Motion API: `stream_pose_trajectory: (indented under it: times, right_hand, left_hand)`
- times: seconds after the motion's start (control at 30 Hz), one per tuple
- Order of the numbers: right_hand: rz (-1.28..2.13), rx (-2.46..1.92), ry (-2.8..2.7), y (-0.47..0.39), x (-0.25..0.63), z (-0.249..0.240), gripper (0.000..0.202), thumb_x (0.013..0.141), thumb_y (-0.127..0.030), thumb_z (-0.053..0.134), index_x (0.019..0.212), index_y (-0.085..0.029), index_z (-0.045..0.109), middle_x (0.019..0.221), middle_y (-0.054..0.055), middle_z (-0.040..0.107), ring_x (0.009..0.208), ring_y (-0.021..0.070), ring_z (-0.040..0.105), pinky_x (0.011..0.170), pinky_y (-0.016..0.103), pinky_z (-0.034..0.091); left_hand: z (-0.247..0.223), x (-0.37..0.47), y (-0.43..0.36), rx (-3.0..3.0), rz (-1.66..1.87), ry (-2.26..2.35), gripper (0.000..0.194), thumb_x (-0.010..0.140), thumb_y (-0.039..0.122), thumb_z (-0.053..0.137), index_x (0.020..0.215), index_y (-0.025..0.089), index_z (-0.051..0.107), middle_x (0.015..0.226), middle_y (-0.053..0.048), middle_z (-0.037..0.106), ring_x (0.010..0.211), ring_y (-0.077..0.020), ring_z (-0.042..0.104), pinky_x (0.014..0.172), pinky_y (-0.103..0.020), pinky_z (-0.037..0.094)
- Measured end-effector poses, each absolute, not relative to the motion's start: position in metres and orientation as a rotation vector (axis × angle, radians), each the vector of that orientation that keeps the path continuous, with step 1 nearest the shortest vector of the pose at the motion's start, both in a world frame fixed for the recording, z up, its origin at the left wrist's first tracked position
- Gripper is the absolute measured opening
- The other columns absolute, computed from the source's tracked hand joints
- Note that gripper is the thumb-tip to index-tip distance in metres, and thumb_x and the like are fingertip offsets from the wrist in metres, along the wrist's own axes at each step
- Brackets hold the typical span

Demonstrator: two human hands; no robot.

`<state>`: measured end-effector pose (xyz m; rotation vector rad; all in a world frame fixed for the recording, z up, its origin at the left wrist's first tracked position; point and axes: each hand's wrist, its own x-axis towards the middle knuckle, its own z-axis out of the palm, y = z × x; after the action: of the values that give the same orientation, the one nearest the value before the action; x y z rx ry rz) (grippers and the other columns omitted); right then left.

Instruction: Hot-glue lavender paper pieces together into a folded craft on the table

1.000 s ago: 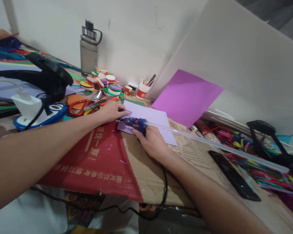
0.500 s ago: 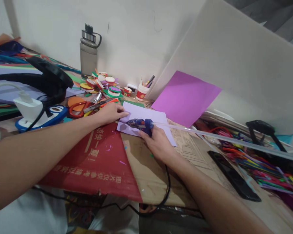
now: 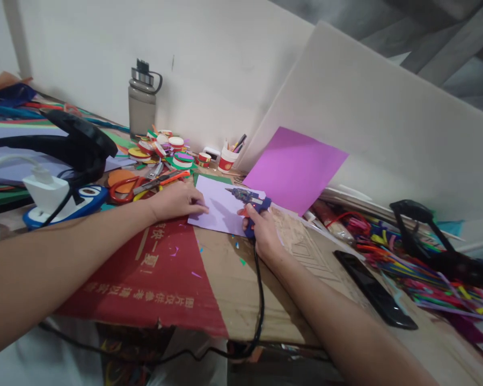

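Observation:
My right hand [image 3: 263,233] is closed around the handle of a blue hot glue gun [image 3: 257,202]. Its nozzle points up and left, above a sheet of lilac paper [image 3: 215,206], and its black cord runs down past the table edge. At the left part of that sheet, my left hand [image 3: 181,201] has bent fingers, with thumb and fingertips resting on the paper. The sheet lies on a red and brown cardboard piece [image 3: 209,289]. Close to my left wrist are red-handled scissors [image 3: 123,190] and a utility knife [image 3: 155,181].
Behind are a grey water bottle [image 3: 142,107], several small paper-trimmed rounds [image 3: 176,142] and a paper cup of pens [image 3: 227,160]. A purple sheet [image 3: 295,166] leans against a white board [image 3: 370,134]. At right lie a black phone [image 3: 374,289] and colourful pipe cleaners [image 3: 394,262]. A plugged-in power strip [image 3: 88,201] sits left.
The glue gun has swung away from the paper's left edge, rightward and up, and its nozzle tilts upward. The long clear stick behind it no longer shows plainly. My left hand stays at the paper.

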<state>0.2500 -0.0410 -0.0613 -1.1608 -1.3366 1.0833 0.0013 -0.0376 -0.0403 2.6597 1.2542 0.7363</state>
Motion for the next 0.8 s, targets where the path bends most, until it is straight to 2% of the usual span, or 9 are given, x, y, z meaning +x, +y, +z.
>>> stream_pose_trajectory:
  times: [0.1,0.23,0.43,0.6,0.8]
  right_hand:
    - [1.125,-1.131,-1.324,-0.0387,0.2496,-0.0639,0.035,0.072,-0.052,0.064,0.073,-0.017,0.063,0.055,-0.002,0.051,0.047,0.0097,0.042,0.047,0.024,0.03]
    - [1.127,-1.149,-1.377,-0.0392,0.2499,-0.0641,0.038,0.073,-0.055,0.062,0.075,-0.016,0.064,0.053,-0.002,0.049,0.047,0.0099,0.041,0.046,0.024,0.03]
    - [1.109,-1.137,-1.402,-0.0398,0.2473,-0.0625,0.04,0.073,-0.056,0.061,0.073,-0.016,0.064,0.053,-0.001,0.049,0.047,0.0105,0.042,0.047,0.024,0.032]
    - [1.106,-1.121,-1.409,-0.0361,0.2471,-0.0662,0.039,0.076,-0.055,0.06,0.074,-0.016,0.064,0.054,-0.002,0.049,0.048,0.01,0.041,0.048,0.025,0.034]
    - [1.101,-1.109,-1.431,-0.0344,0.2482,-0.0679,0.04,0.075,-0.056,0.062,0.073,-0.016,0.064,0.054,-0.002,0.05,0.048,0.0101,0.042,0.047,0.025,0.033]
  left_hand:
    - [-0.0383,-0.0044,-0.0399,2.878,0.63,1.068,0.022,0.086,0.038,0.059,0.084,0.022,0.073,0.082,-0.001,0.072,0.08,-0.0132,0.061,0.073,-0.022,0.038]
    - [-0.0349,-0.0096,-0.0425,3.009,0.568,0.965,0.017,0.088,0.03,0.057,0.086,0.023,0.073,0.082,-0.002,0.072,0.079,-0.0132,0.062,0.076,-0.023,0.039]
    - [-0.0321,-0.01,-0.0455,3.077,0.481,0.909,0.016,0.088,0.028,0.058,0.085,0.022,0.073,0.079,-0.002,0.072,0.078,-0.0142,0.063,0.079,-0.026,0.04]
    - [-0.0354,-0.0103,-0.0451,2.962,0.633,0.917,0.013,0.086,0.025,0.06,0.089,0.02,0.072,0.089,-0.004,0.072,0.084,-0.0143,0.063,0.079,-0.023,0.041]
    - [-0.0365,-0.0077,-0.0441,2.912,0.59,0.91,0.014,0.086,0.024,0.059,0.086,0.02,0.072,0.081,-0.004,0.071,0.081,-0.0136,0.062,0.078,-0.022,0.042]
